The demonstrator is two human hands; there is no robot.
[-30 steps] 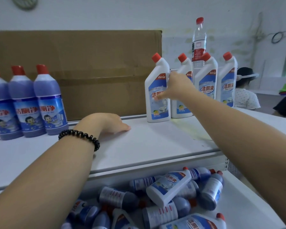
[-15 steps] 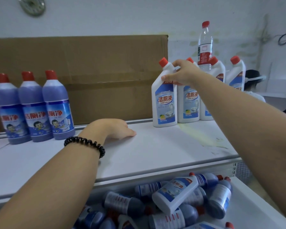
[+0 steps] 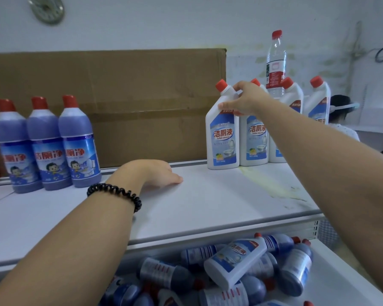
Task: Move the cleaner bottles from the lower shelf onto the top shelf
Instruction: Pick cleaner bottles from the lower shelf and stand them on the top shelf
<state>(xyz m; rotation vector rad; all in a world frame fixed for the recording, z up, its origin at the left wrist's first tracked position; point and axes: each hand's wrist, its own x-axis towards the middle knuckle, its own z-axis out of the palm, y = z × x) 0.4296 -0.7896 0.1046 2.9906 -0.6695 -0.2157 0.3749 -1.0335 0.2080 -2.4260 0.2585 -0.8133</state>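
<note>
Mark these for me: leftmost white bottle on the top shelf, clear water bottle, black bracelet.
leftmost white bottle (image 3: 223, 140), head view, on its front label.
clear water bottle (image 3: 275, 51), head view, on the see-through body above its label.
black bracelet (image 3: 116, 189), head view, on the coil over the wrist.

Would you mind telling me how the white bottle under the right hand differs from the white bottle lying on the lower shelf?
The held white bottle stands upright on the top shelf; the lower white bottle lies on its side atop the pile of purple bottles. The right hand grips the first at its neck; no hand touches the second. Both have white bodies, red caps and blue labels.
</note>
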